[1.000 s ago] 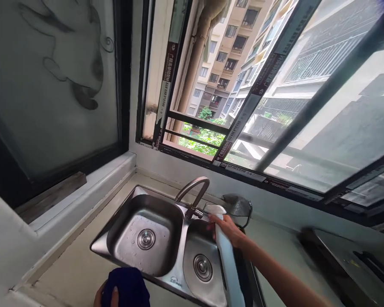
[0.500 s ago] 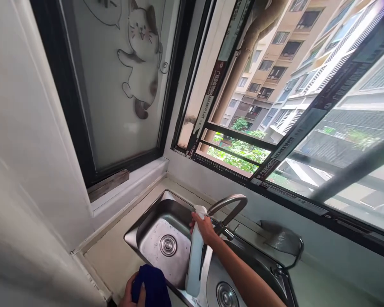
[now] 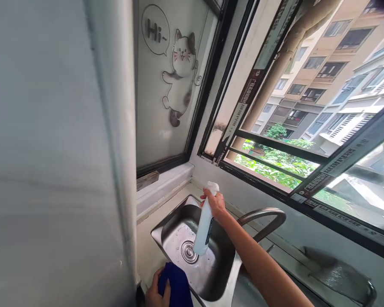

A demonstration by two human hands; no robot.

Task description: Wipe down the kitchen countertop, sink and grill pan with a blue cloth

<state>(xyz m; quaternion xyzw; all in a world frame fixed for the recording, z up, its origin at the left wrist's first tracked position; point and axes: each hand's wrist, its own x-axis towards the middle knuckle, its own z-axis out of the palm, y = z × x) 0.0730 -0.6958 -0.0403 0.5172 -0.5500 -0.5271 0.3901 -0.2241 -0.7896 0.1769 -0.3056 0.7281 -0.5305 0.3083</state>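
My right hand (image 3: 215, 204) is wrapped round the neck of a white spray bottle (image 3: 202, 232), just below its spray head. The bottle hangs tilted over the left basin of the steel sink (image 3: 222, 294), its base in front of the drain (image 3: 189, 251). Down at the bottom of the view, my left hand (image 3: 158, 290) grips a bunched dark blue cloth (image 3: 176, 285) by the counter's front edge. Part of that hand lies outside the view.
A curved metal faucet (image 3: 269, 213) stands behind the sink, right of my right forearm. The dark-framed window (image 3: 259, 179) runs along the back. A frosted pane with a cat drawing (image 3: 182, 81) is at left, beside a large pale surface (image 3: 60, 170) close to me.
My right hand has moved the spray bottle left and away from me, over the left basin. My view has turned left. The left hand keeps its hold on the cloth.
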